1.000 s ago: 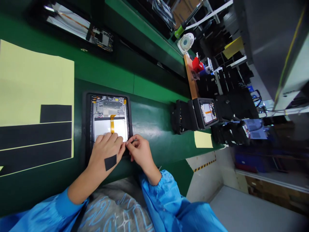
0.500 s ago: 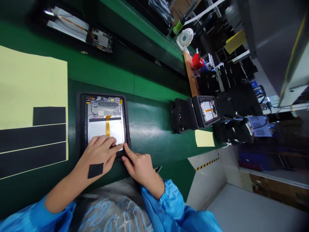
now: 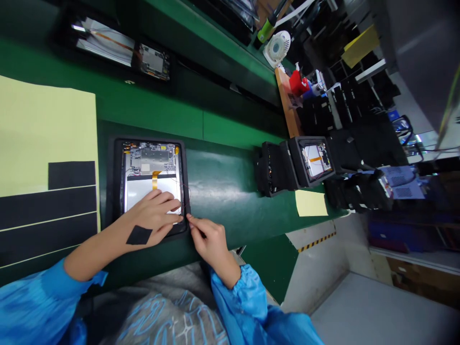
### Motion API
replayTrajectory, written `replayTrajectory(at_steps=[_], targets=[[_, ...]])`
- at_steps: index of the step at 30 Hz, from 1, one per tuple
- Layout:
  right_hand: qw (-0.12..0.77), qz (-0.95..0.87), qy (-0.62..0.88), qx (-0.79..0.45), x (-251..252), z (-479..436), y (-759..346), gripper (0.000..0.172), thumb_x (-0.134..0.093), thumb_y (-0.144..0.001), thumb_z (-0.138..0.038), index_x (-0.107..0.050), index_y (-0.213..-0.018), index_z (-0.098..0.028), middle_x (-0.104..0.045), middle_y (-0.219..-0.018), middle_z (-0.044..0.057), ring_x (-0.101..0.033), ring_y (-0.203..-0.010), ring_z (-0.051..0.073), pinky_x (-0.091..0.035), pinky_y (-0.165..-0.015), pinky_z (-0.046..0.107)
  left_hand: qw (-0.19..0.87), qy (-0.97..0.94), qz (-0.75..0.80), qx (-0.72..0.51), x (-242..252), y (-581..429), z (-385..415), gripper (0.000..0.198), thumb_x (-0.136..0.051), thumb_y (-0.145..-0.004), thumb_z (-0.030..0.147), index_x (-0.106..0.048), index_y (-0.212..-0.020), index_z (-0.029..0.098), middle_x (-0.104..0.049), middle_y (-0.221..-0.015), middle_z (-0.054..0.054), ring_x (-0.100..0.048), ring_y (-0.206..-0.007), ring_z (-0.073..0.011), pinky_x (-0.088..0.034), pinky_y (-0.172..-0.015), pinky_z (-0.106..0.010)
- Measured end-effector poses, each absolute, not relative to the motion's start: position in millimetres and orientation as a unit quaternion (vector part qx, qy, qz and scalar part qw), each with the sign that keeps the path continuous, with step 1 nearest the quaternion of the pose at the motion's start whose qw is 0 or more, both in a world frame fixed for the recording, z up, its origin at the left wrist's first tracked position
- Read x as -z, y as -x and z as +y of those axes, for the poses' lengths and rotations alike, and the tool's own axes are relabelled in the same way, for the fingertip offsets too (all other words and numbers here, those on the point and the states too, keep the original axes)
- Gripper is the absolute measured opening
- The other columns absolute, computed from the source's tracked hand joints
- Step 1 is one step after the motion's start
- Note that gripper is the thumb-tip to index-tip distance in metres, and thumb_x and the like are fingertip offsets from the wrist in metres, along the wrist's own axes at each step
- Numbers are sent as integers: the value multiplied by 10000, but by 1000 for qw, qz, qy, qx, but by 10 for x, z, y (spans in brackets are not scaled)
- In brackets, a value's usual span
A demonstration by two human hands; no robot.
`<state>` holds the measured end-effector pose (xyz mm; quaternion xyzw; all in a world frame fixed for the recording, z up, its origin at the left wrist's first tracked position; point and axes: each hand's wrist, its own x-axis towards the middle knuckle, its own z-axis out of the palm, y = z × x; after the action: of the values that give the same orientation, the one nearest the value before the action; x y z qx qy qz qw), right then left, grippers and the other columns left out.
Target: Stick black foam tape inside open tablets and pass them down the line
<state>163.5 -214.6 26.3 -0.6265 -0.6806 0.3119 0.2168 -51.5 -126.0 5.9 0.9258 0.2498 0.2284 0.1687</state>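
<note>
An opened tablet (image 3: 151, 187) lies face down in a black frame on the green bench, showing a circuit board (image 3: 149, 160), an orange flex ribbon (image 3: 154, 180) and a silver panel (image 3: 143, 194). My left hand (image 3: 154, 215) rests flat on that panel, fingers nearly together, holding nothing, with a black tape piece (image 3: 139, 235) stuck on its back. My right hand (image 3: 212, 244) pinches at the tablet's lower right corner, apparently on a thin reddish wire (image 3: 185, 196). The wire's end is hidden by the fingertips.
A yellow sheet (image 3: 43, 129) with black strips (image 3: 46, 211) lies left of the tablet. Another opened tablet (image 3: 122, 50) sits farther along the bench (image 3: 223, 191). Black holders (image 3: 276, 167), a small yellow pad (image 3: 311, 203), a white fan (image 3: 277, 48) and a red container (image 3: 298, 81) stand beyond.
My view has turned, shifting the bench in the picture. My left hand has slid farther onto the panel. The right thumb and fingers have closed together at the corner.
</note>
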Motion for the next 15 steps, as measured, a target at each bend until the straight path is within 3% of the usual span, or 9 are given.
replayTrajectory(at_steps=[4, 9, 15], targets=[[209, -698, 618, -295, -245, -2141, -1647, 358, -547, -983, -169, -788, -1242, -223, -833, -1116, 83, -813, -920, 228, -627, -843, 315, 162, -920, 276, -226, -56, 658, -1305, 409, -478, -934, 141, -775, -1157, 312, -728, -1108, -60, -606, -1095, -286, -451, -985, -483], [227, -694, 617, -293, -344, -2045, -1616, 307, -551, -1009, -211, -797, -1190, -227, -836, -1103, 72, -817, -943, 236, -623, -844, 313, 120, -936, 266, -198, -52, 738, -1398, 410, -507, -926, 136, -757, -1212, 289, -737, -1207, -68, -594, -1233, -312, -367, -1180, -558], [237, -701, 609, -286, -404, -1977, -1575, 304, -547, -1022, -256, -796, -1188, -205, -837, -1081, 95, -815, -899, 256, -615, -799, 328, 88, -941, 261, -196, -99, 687, -1358, 320, -590, -919, 186, -764, -1170, 282, -716, -1183, -71, -589, -1197, -306, -350, -1205, -566]])
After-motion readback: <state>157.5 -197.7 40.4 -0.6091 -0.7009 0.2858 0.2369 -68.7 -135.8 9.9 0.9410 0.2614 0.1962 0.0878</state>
